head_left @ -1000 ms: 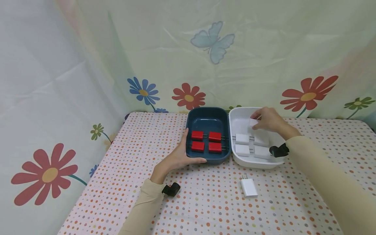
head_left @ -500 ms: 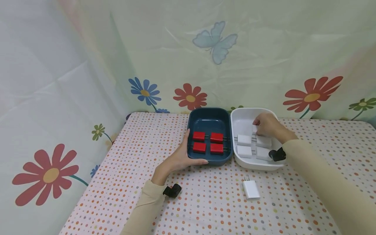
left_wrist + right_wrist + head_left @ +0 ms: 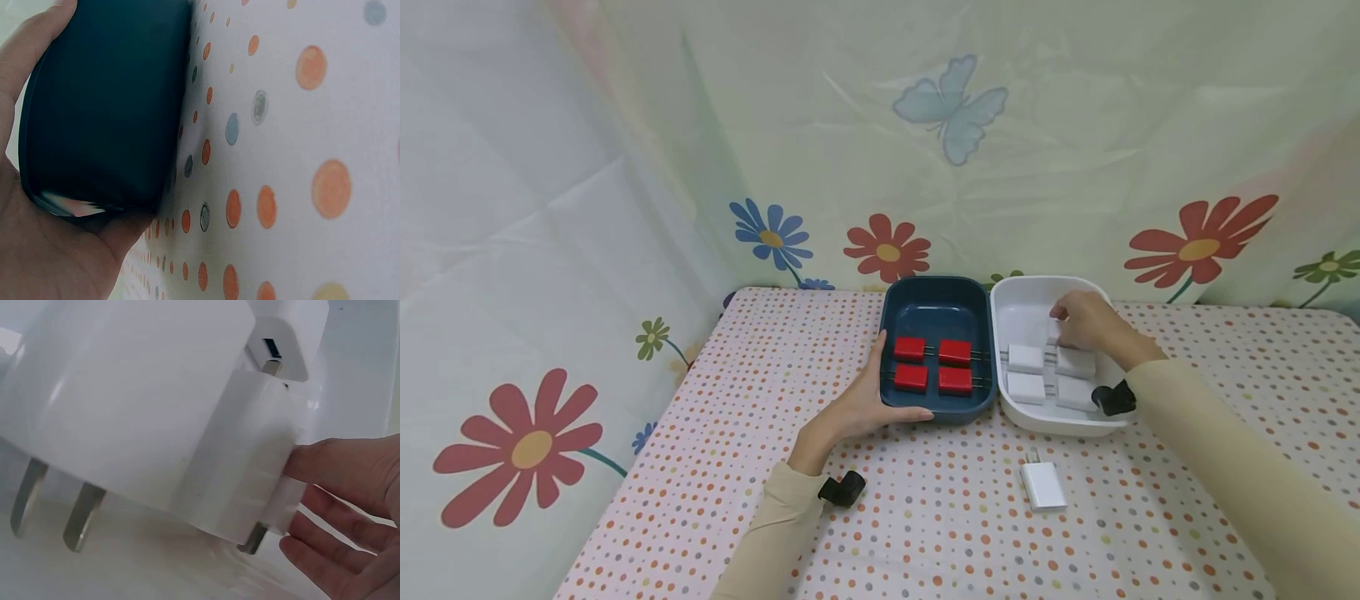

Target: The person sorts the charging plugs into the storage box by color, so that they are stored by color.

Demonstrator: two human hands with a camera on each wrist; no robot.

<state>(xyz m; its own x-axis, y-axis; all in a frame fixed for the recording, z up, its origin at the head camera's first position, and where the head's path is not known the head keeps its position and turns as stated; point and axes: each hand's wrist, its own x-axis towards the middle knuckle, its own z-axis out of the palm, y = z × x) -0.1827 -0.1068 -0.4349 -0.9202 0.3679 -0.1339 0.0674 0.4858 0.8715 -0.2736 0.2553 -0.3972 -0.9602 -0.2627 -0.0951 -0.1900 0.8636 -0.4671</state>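
Observation:
My left hand (image 3: 857,404) holds the near left corner of a dark blue tray (image 3: 934,319), thumb along its front wall and fingers on its left side. In that tray lie several red plug adapters (image 3: 955,353). Over the white tray (image 3: 1045,425) beside it, my right hand (image 3: 1092,323) pinches a white plug adapter (image 3: 1055,332), partly hidden by the fingers. In the right wrist view, the fingers (image 3: 350,469) grip this adapter's edge, right behind other white adapters (image 3: 144,394). Several white adapters (image 3: 1025,358) lie in rows in the white tray.
A single white plug adapter (image 3: 1043,486) lies on the dotted tablecloth (image 3: 940,517) in front of the white tray. Behind both trays hangs a floral curtain (image 3: 1037,192). The two trays stand side by side, close to the table's back edge.
My right hand has come down and nearer inside the white tray with the white adapter, then stayed nearly still. The left hand keeps its hold on the dark blue tray.

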